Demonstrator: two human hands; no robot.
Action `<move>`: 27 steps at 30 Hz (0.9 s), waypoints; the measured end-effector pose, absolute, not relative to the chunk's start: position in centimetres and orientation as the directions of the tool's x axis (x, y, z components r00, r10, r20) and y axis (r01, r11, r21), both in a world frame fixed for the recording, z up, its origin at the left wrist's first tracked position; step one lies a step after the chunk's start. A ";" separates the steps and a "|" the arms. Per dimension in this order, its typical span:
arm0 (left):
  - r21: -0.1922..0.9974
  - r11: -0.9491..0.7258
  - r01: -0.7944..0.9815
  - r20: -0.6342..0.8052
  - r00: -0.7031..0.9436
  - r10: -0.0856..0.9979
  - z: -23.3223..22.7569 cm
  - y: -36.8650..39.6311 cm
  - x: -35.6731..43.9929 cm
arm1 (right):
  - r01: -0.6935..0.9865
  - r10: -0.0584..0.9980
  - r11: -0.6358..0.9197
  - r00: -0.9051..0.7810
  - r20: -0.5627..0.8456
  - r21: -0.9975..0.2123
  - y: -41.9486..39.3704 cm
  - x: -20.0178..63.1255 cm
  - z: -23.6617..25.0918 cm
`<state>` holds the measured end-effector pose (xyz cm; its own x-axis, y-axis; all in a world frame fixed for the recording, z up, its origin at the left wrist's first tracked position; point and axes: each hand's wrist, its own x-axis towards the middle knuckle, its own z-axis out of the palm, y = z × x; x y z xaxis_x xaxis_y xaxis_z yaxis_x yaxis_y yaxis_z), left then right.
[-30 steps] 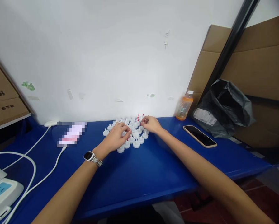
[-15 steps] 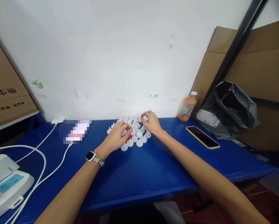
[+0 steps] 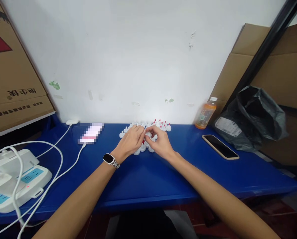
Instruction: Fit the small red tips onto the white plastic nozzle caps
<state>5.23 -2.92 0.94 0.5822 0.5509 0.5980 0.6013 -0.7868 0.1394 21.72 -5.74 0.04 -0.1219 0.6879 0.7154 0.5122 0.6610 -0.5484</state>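
Many white nozzle caps (image 3: 136, 152) with thin spouts stand in a cluster on the blue table, partly covered by my hands. At the back right of the cluster is a group of white caps with red tips (image 3: 168, 127). My left hand (image 3: 130, 140), with a watch at the wrist, is closed over the left of the cluster; its fingertips meet my right hand's, and what they pinch is hidden. My right hand (image 3: 161, 143) curls its thumb and forefinger around a white nozzle cap (image 3: 148, 134). A bit of red (image 3: 143, 141) shows just below the fingers.
A phone (image 3: 220, 147) lies at the right, near an orange drink bottle (image 3: 206, 113) and a dark plastic bag (image 3: 253, 119). On the left are a blurred-out device (image 3: 91, 133), white cables and a power strip (image 3: 36, 181). A white wall (image 3: 138, 59) stands behind the table.
My right hand has come back from the far side of the cluster towards my left hand, uncovering the red-tipped caps. Both hands now meet. The view has shifted slightly left.
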 end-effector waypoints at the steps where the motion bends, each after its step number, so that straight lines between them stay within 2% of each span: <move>1: 0.195 -0.780 0.595 0.621 0.541 0.568 0.8 -2.8 5.5 | 0.524 0.653 0.683 -0.129 0.746 -0.508 -5.7 21.7 0.1; 5: 0.458 -0.702 0.546 0.665 0.314 0.678 0.7 -2.8 6.3 | 0.570 0.543 0.730 -0.150 0.826 -0.376 -5.5 21.9 0.5; 8: 0.576 -0.611 0.542 0.630 0.182 0.755 1.2 -3.1 5.9 | 0.600 0.548 0.684 -0.047 0.835 -0.415 -5.2 22.6 0.8; 10: 0.519 -0.629 0.579 0.622 0.249 0.742 1.6 -3.3 5.4 | 0.569 0.608 0.644 0.025 0.794 -0.511 -5.1 22.9 0.8; 13: 0.262 -0.752 0.605 0.611 0.499 0.614 1.7 -3.4 4.9 | 0.455 0.722 0.615 0.003 0.692 -0.644 -5.1 22.6 0.3; 16: 0.054 -0.799 0.599 0.581 0.632 0.513 1.6 -3.4 5.0 | 0.384 0.755 0.620 -0.055 0.653 -0.684 -5.4 21.9 -0.1; 18: 0.027 -0.798 0.602 0.570 0.646 0.507 1.6 -3.4 5.1 | 0.375 0.740 0.644 -0.083 0.667 -0.667 -5.6 21.6 -0.1; 21: 0.071 -0.801 0.594 0.578 0.630 0.518 1.6 -3.3 5.0 | 0.358 0.701 0.691 -0.120 0.703 -0.628 -5.8 21.6 -0.1; 27: 0.052 -0.804 0.592 0.582 0.636 0.506 1.6 -3.3 4.6 | 0.379 0.690 0.701 -0.146 0.709 -0.604 -5.8 21.9 -0.1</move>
<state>4.62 -3.30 1.60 0.6362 0.5062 0.5823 0.5920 -0.8042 0.0523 21.88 -5.83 -0.15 -0.1461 0.6895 0.7094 0.3793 0.7013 -0.6036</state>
